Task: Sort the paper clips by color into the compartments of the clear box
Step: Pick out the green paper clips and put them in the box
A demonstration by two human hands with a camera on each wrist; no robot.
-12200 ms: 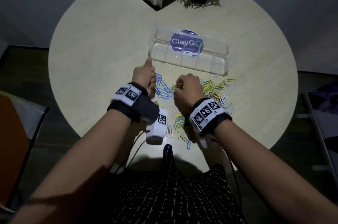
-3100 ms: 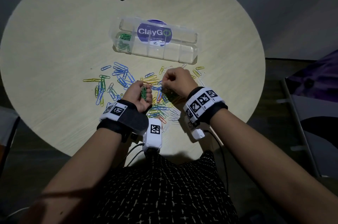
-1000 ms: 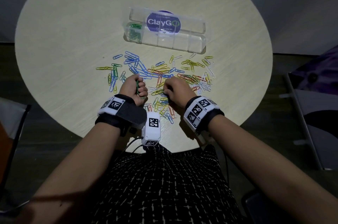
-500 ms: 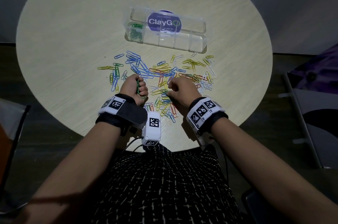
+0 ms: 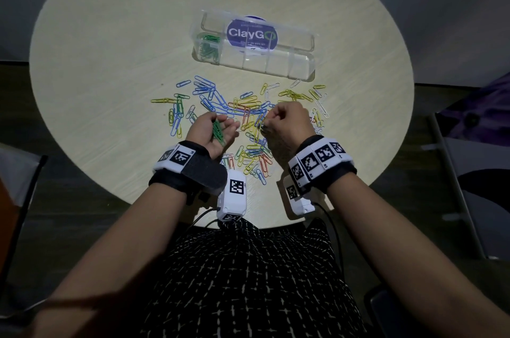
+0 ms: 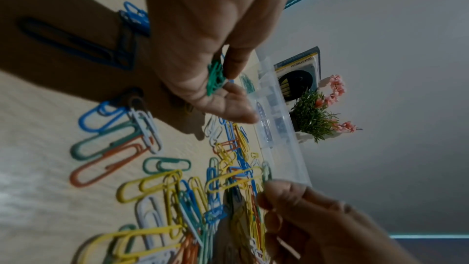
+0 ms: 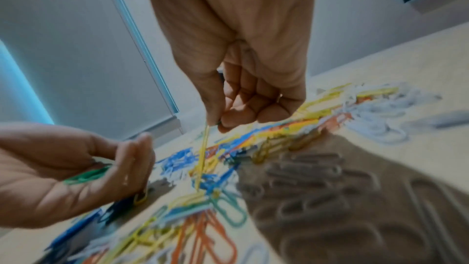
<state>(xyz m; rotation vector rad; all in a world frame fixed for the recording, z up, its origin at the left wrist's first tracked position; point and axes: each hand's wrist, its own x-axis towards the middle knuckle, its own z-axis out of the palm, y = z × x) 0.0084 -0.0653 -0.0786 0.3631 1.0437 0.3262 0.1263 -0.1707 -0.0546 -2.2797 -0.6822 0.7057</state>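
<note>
Near the table's (image 5: pixel 96 67) middle, toward the far edge, sits the clear box (image 5: pixel 300 61), lid up, purple round label reading "ClayGO" (image 5: pixel 251 33); smaller print under it unreadable. Leftmost compartment holds green clips (image 5: pixel 209 46); the other compartments look bare. At far edge a book stand (image 6: pixel 299 75), spine reads "INVESTING101", beside a small plant (image 6: pixel 314 115) with pink flowers.

Loose clips (image 5: pixel 248 114) spread between box and near edge: blue, yellow, white, orange, green, mixed pile thickest at near-centre. A few stragglers lie left of the pile; white ones sit on its right side.

Left hand (image 5: pixel 211 132) palm up, fingers half curled, cupping a bunch of green clips (image 5: pixel 218 130) against the palm, thumb over them in the left wrist view. Right hand (image 5: pixel 287 125) fisted, knuckles up, thumb and forefinger pinching a yellow clip (image 7: pixel 203 148) that hangs down into the pile; something dark-green at the fingertips too, too blurred to tell. Hands just beside each other, a small gap between, both above the pile near the near edge.

Bare tabletop wide on left side and right side; strip between box and pile narrow. Wrist bands (image 5: pixel 317 161) with black-white square markers on both wrists.
</note>
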